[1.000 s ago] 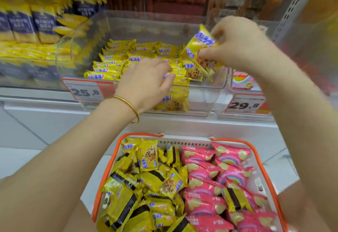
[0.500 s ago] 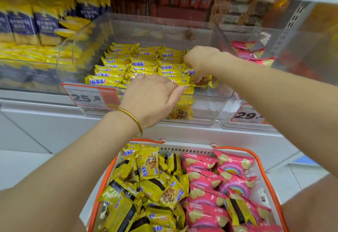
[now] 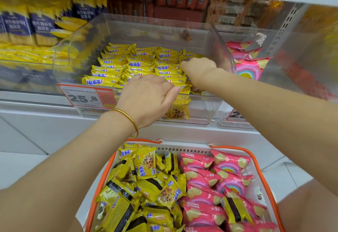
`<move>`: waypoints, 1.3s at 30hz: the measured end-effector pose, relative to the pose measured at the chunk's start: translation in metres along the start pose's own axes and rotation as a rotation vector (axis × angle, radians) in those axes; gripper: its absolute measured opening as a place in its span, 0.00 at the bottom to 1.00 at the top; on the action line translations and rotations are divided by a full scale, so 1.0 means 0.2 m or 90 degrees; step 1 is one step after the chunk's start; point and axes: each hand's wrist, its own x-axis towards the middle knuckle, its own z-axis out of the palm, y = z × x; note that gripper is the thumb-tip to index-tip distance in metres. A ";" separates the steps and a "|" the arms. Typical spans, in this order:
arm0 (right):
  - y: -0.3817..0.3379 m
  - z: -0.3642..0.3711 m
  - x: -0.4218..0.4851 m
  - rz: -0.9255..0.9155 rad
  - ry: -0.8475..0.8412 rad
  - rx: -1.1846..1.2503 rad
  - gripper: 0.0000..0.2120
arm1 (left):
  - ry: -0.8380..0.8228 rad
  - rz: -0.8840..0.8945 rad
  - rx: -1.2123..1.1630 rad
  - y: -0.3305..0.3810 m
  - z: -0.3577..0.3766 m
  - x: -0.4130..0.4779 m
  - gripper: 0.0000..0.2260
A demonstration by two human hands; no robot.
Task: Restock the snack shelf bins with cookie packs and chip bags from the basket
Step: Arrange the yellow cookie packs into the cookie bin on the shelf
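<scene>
One orange-rimmed basket (image 3: 182, 150) is sitting nearest, carrying a heap of yellow cookie packs (image 3: 146, 166) on its left and at least eight pink chip bags (image 3: 201, 195) on its right. The left hand (image 3: 146, 98), wearing one gold bangle (image 3: 128, 116), is curling over the front of the first clear bin (image 3: 201, 111). The right hand (image 3: 199, 70) is reaching deeper among the rowed packs (image 3: 139, 63). Whether either hand is holding a pack, I cannot tell. Three more pink bags (image 3: 247, 69) are lying in the second bin (image 3: 225, 122).

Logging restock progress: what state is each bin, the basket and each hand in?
Cookie bin: partly filled, yellow packs in rows.
Chip bin: holds pink bags.
Basket: holds both kinds.
Left hand: on front packs, grip hidden.
Right hand: among packs, grip hidden.
</scene>
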 end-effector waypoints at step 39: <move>-0.23 0.51 -0.82 -0.117 -0.430 1.479 0.19 | -0.322 -0.031 -0.223 0.09 -0.05 -0.30 0.12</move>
